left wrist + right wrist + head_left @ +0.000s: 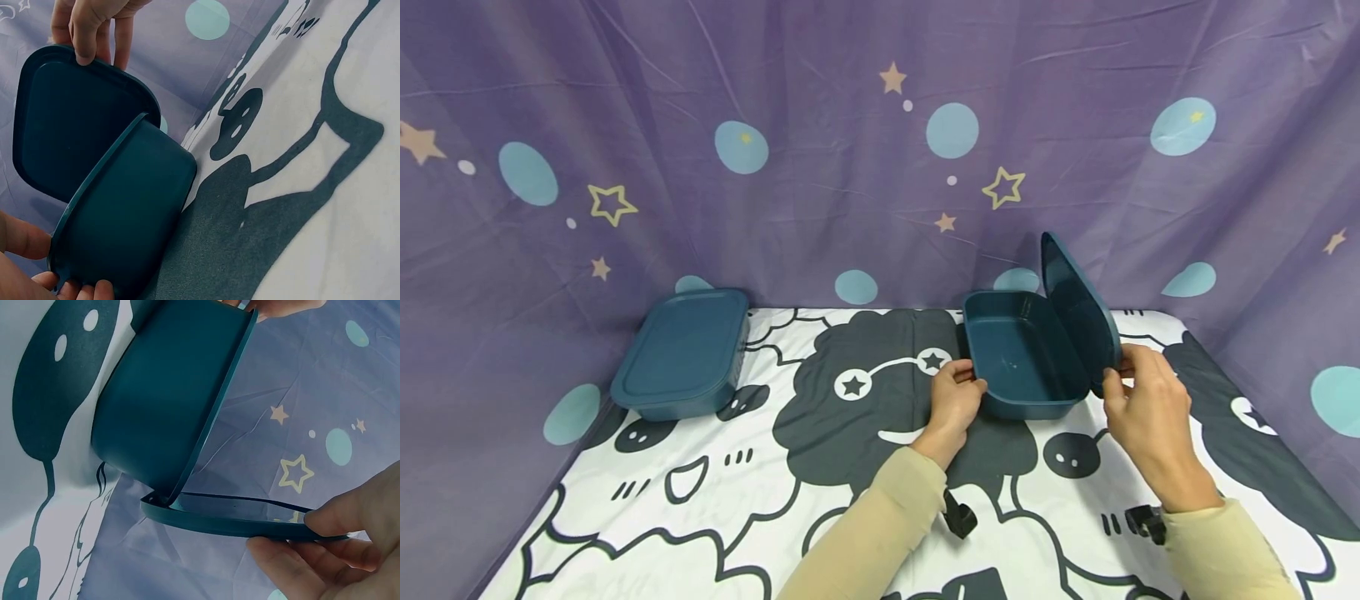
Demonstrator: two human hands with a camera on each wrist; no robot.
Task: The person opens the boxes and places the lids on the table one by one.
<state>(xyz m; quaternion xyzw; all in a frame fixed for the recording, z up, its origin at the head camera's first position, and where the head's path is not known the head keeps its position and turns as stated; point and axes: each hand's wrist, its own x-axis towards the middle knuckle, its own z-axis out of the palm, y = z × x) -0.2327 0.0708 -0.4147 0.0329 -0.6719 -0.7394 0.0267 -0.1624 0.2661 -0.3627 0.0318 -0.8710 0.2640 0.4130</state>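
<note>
A dark teal plastic food container (1009, 354) sits uncovered on the patterned cloth, right of centre, with bare inner walls showing. My left hand (953, 408) grips its left side, thumb at the rim and fingertips against the outer wall (119, 219). At the opposite side, the matching lid (1078, 312) stands tilted up on edge, its inner face turned toward the container. My right hand (1150, 417) pinches the lid's near edge between thumb and fingers. In the right wrist view, the lid (219, 522) meets the container's rim at one corner.
A second teal container (681, 354) with its lid on stands at the far left of the table. The cloth (715, 517) carries black-and-white cartoon drawings. Behind the table hangs a purple curtain (820, 167) with stars and dots, close behind both containers.
</note>
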